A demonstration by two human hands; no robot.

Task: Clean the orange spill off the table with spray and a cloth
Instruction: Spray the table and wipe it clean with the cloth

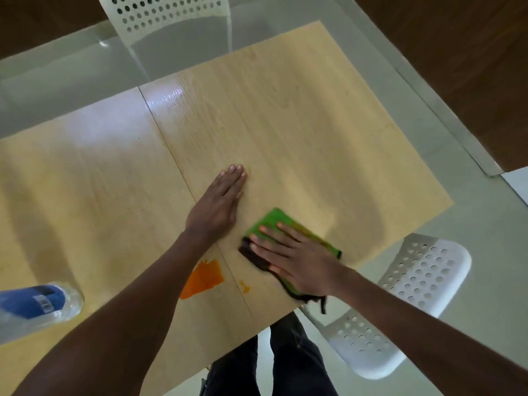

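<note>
Chairs flank the bench (285,115) at 12 (171,21) and 4 o'clock (405,304). Right hand (300,261) presses flat, fingers spread, on the green cloth (271,221) near the 5 o'clock edge; left hand (220,204) lies open. Orange spill (204,278) sits at 6, spray bottle (34,304) at 8.

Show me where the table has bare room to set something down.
The table is bare beyond the left hand, toward the far chair, and between the seam and bottle. It is crowded near the orange spill, cloth and right hand.

Blue bottle label (30,301), barcode only, no legible text
</note>
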